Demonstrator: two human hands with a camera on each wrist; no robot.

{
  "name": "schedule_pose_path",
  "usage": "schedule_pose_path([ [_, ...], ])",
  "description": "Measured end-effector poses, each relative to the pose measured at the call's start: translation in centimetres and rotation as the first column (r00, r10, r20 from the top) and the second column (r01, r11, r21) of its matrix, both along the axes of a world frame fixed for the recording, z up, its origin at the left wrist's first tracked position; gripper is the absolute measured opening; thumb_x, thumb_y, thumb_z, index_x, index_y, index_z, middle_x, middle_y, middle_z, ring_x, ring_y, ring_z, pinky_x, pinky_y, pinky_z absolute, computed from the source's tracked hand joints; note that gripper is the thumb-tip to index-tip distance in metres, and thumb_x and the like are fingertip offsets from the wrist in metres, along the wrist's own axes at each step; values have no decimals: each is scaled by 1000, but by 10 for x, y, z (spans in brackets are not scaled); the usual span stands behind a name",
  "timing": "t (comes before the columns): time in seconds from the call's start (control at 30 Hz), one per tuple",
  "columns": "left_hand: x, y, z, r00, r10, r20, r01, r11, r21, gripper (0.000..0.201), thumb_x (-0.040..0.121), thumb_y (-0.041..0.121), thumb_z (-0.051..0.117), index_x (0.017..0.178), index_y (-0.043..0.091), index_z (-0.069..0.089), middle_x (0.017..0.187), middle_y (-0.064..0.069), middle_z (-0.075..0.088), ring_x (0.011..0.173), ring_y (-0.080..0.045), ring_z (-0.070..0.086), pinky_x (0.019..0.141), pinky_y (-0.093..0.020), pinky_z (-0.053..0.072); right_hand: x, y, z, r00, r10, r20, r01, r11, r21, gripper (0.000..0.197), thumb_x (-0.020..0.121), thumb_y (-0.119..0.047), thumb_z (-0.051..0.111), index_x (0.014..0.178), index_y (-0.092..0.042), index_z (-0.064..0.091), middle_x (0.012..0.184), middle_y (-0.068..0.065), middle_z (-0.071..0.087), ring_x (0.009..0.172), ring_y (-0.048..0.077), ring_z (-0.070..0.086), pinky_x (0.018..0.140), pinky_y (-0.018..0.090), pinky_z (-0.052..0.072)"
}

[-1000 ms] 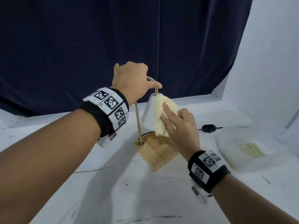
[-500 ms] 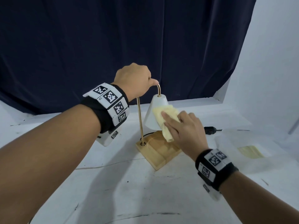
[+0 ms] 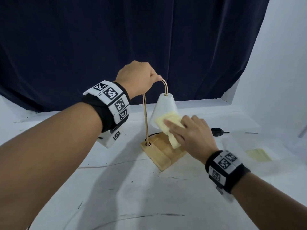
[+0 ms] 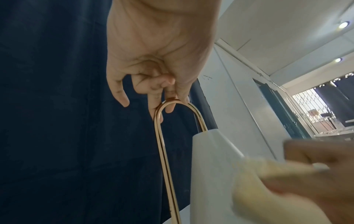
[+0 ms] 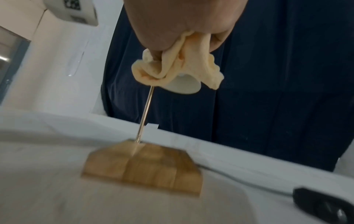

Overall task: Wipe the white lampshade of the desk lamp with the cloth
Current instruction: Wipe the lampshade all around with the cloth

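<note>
The desk lamp (image 3: 163, 151) is standing on the white tabletop (image 3: 132, 188), just past the middle of the head view, its wooden base (image 3: 162, 155) sitting flat and its thin brass rod (image 3: 146, 120) rising upright before arching over toward 3 o'clock. The white lampshade (image 3: 163, 108) is hanging from the end of that arch, over the base and clear of it.

The left hand (image 3: 136, 78) is gripping the top of the arch, at 12 o'clock from the base. In the left wrist view its fingers (image 4: 168, 106) are curling round the bend of the rod, with the little finger sticking out free.

The right hand (image 3: 192, 133) is coming in from 4 o'clock and pressing a pale yellow cloth (image 3: 167, 123) against the lower front of the lampshade. Its fingers are lying nearly straight across the cloth, while the right wrist view is showing the cloth (image 5: 178, 66) bunched and pinched in the hand (image 5: 182, 22), with loose folds hanging down below the lampshade's rim (image 5: 184, 87).

A black cord (image 3: 222, 132) with an inline switch (image 3: 216, 131) is lying on the tabletop at 3 o'clock from the base. Further toward 4 o'clock, well apart from the lamp, a clear plastic packet (image 3: 259, 153) is lying flat with something yellow inside. A dark blue curtain (image 3: 132, 39) is hanging behind everything
</note>
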State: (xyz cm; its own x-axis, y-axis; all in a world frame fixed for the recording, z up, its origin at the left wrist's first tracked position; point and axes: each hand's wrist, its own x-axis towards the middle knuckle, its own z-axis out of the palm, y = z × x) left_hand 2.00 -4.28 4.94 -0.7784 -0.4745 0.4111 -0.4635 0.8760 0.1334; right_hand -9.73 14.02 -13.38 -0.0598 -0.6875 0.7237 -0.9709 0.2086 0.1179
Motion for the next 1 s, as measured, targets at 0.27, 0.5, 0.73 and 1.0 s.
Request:
schedule_pose_path([
  [0.27,-4,5,-1,997,65,29,-62,993,-96,51,106,58,50,73,22,63,63,0,52,62,-26,54,63,-37,42,8,-23,25,999,-34,-4,35,999,33,40,98,-31,65,137,-26,63,86,5,54,69,26,47,61,40,45],
  [0.5,-3,10,1,990,122,74,-104,971,-214,53,108,53,47,69,17,51,66,-3,51,63,-26,52,66,-39,41,-1,1,-5,1000,0,-22,1,999,40,41,95,-29,71,136,-33,66,82,1,51,67,23,44,62,37,41],
  [0.73,25,0,-6,990,-140,15,140,986,-87,39,113,39,42,149,44,56,105,6,77,81,-17,68,81,-40,57,-7,-30,42,997,-56,53,60,996,-64,37,101,-37,56,135,-28,66,82,4,48,66,25,45,57,39,44],
  [1.0,34,-7,-12,984,-171,-44,173,983,62,42,113,24,44,146,46,57,114,1,77,95,-22,72,86,-40,60,22,-22,6,997,22,-79,-11,990,140,37,94,-29,69,131,-27,67,83,2,57,66,25,48,63,39,42],
])
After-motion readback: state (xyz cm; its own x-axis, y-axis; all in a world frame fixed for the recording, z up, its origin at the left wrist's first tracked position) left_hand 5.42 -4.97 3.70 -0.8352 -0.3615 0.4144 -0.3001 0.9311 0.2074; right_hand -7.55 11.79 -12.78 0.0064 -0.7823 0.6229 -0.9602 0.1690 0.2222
